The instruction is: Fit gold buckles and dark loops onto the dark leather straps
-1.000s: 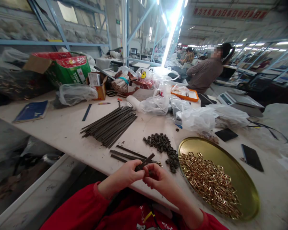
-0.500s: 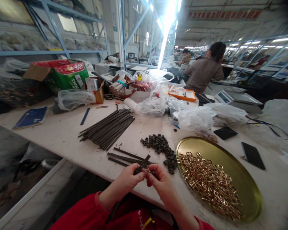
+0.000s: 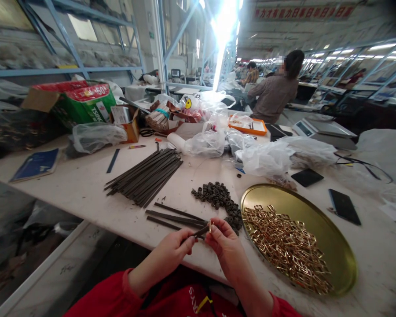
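My left hand (image 3: 176, 246) pinches a dark strap (image 3: 201, 231) whose end points right. At that end, my right hand (image 3: 222, 237) is closed on a small gold buckle (image 3: 210, 226). The strap meets the buckle; whether it passes through is too small to tell. Just beyond my hands lie a few loose dark straps (image 3: 174, 217), and past them a thick bundle of straps (image 3: 145, 176). A heap of small dark loops (image 3: 218, 196) sits behind my right hand. To the right, a round gold tray (image 3: 336, 246) holds a pile of gold buckles (image 3: 290, 246).
Plastic bags (image 3: 264, 154) line the back of the table, with an orange box (image 3: 251, 125) behind. Two dark flat devices lie at right, one a phone-like slab (image 3: 345, 207). A blue booklet (image 3: 36, 164) is at left. A person (image 3: 275, 92) sits beyond the table.
My left hand has shifted slightly left and lower, and the strap has swung from pointing up to pointing right at the buckle. My right hand has turned the buckle upright. The view has shifted slightly.
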Available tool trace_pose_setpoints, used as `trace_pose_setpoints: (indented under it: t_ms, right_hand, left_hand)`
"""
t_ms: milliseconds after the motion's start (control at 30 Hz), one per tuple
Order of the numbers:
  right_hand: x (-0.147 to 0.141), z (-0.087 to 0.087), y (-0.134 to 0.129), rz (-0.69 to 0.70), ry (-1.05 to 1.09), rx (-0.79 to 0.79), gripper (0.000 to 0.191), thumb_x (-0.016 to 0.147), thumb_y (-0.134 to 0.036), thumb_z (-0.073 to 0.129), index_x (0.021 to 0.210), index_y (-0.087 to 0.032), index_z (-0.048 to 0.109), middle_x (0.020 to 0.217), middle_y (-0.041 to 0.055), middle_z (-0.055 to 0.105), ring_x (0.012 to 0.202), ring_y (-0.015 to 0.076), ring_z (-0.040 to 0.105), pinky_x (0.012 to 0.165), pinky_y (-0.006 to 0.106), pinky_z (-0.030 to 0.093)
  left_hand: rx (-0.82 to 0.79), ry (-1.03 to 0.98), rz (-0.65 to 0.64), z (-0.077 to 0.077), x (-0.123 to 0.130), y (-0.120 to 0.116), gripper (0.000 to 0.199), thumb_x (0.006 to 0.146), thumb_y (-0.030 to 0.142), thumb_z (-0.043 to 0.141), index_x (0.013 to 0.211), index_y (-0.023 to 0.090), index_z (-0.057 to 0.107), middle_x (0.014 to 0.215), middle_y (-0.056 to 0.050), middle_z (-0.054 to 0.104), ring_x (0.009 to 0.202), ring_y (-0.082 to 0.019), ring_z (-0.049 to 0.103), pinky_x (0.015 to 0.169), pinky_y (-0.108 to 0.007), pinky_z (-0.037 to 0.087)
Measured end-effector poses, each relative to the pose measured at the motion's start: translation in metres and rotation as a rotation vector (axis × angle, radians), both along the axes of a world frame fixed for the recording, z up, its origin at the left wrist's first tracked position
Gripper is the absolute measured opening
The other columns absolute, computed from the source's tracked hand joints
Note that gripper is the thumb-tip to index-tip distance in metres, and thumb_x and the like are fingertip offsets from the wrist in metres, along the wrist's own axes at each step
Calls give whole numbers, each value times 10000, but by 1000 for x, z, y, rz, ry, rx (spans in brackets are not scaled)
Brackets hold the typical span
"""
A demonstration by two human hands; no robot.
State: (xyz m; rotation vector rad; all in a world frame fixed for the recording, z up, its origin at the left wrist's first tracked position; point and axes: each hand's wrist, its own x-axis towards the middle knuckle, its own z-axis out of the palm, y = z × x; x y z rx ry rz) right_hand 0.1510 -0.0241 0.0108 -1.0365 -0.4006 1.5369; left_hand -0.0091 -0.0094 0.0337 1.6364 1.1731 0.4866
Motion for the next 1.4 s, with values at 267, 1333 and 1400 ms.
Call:
trace_pose_setpoints:
  t_ms: [267, 1333, 1400]
  right_hand:
    - [-6, 8, -4, -15, 160, -101, 362, 517, -217, 821, 816, -191, 620, 697, -41, 612, 560, 60, 575, 558, 160, 509]
    - [-3, -6, -29, 73, -961, 464, 123, 806, -266, 539, 861, -233, 644, 774, 34, 637, 747, 201, 556, 705, 311, 416]
    - [0, -4, -32, 149, -991, 568, 206, 837, -231, 482, 944, -259, 656, 810, 39, 651, 785, 204, 561, 775, 329, 402]
  left_hand:
    - [79, 92, -6, 2, 0, 2, 240, 854, 289, 380, 740, 161, 548, 624, 29, 505, 607, -124, 472, 574, -210, 334]
    - [-205, -258, 99, -21, 4, -12, 233, 780, 373, 519, 690, 160, 484, 579, 49, 508, 555, -96, 423, 557, -210, 338]
    - [-199, -258, 125, -21, 5, -13, 227, 781, 362, 511, 680, 162, 476, 573, 51, 500, 555, -96, 429, 560, -212, 343]
